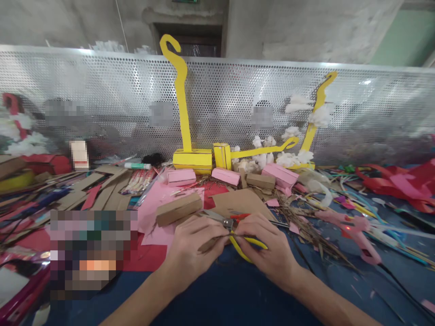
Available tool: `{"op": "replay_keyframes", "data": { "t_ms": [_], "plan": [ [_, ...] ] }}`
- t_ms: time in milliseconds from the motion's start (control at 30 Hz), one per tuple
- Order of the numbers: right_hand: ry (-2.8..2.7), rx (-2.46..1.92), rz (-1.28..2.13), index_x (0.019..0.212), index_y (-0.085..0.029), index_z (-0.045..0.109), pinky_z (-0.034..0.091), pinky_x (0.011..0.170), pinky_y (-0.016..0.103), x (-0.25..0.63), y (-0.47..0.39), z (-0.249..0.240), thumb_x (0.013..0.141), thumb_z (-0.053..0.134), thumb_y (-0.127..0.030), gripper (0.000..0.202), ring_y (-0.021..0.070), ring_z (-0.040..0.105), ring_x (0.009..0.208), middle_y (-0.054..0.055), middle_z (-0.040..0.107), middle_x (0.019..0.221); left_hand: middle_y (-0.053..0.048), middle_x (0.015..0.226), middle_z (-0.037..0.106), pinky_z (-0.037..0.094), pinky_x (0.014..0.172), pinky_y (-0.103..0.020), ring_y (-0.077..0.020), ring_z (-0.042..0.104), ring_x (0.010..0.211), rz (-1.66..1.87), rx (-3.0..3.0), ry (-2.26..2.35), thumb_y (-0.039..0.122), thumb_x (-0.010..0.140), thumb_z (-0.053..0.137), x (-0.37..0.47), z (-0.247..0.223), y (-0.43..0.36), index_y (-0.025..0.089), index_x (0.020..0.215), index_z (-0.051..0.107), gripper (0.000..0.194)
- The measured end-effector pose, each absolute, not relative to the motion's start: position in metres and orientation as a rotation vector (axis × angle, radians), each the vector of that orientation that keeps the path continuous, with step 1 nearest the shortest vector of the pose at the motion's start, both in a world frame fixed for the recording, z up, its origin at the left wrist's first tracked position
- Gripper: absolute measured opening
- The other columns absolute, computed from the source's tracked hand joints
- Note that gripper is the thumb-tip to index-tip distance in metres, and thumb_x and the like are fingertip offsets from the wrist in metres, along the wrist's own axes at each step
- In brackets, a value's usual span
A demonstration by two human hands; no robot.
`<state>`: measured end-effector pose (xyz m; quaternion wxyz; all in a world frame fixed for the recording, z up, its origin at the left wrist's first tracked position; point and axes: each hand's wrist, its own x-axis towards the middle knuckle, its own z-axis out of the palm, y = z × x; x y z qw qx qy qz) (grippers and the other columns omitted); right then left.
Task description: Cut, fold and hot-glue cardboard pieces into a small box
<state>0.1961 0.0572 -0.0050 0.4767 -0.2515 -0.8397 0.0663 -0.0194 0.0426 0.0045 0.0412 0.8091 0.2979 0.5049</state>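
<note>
Block of folded brown cardboard (pixel 178 209) lies just beyond the left hand (pixel 200 235), whose thumb and fingers close on a thin, dull-brown strip (pixel 210 245) — best pinched near its working end. Metal scissors with red and yellow handles (pixel 228 222) sit between the hands; fingertips should stay clear of their blades. The right hand (pixel 260 235) curls closed, pinching the strip's far end — whether it also grips the handles, I cannot tell.
</note>
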Motion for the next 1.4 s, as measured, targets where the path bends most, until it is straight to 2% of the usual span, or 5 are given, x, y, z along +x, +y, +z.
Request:
{"op": "replay_keyframes", "data": {
  "t_ms": [233,500,867,1167,1400],
  "plan": [
    [-2.106,-0.641,0.117,0.098,-0.023,0.064,0.052,0.077,0.034,0.193,0.055,-0.005,0.093,0.063,-0.009,0.015,0.0195,0.063,0.083,0.004,0.071,0.089,0.001,0.088,0.077,0.051,0.078,-0.031,-0.0150,0.069,0.079,1.415,2.517,0.910,0.012,0.093,0.064,-0.017,0.005,0.042,0.023,0.092,0.072,0.014],
    [-2.096,-0.698,0.079,0.095,-0.023,0.062,0.050,0.075,0.034,0.198,0.054,-0.003,0.094,0.062,-0.011,0.012,0.0194,0.062,0.082,0.005,0.069,0.088,-0.002,0.089,0.077,0.053,0.077,-0.029,-0.0166,0.071,0.081,1.484,2.444,0.936,0.017,0.090,0.069,-0.020,0.001,0.045,0.022,0.092,0.072,0.006],
    [-2.135,-0.688,0.034,0.093,-0.023,0.064,0.048,0.071,0.033,0.191,0.053,0.000,0.098,0.060,-0.014,0.011,0.0189,0.063,0.076,0.004,0.072,0.083,-0.001,0.084,0.076,0.050,0.078,-0.032,-0.0166,0.068,0.079,1.364,2.504,0.951,0.016,0.095,0.064,-0.018,0.002,0.044,0.023,0.090,0.074,0.013],
    [-2.127,-0.797,0.026,0.096,-0.024,0.065,0.046,0.076,0.033,0.199,0.060,-0.007,0.098,0.060,-0.016,0.010,0.0195,0.064,0.085,0.004,0.073,0.091,-0.001,0.088,0.078,0.052,0.075,-0.029,-0.0159,0.071,0.079,1.539,2.494,0.940,0.015,0.091,0.068,-0.022,0.004,0.048,0.021,0.090,0.072,0.007],
    [-2.215,-0.777,-0.052,0.098,-0.022,0.065,0.043,0.078,0.034,0.193,0.057,-0.005,0.100,0.059,-0.015,0.010,0.0190,0.063,0.084,0.003,0.074,0.090,-0.001,0.083,0.074,0.048,0.077,-0.032,-0.0165,0.067,0.078,1.387,2.538,1.005,0.015,0.095,0.061,-0.018,-0.003,0.046,0.022,0.088,0.068,0.013]
  ]
}}
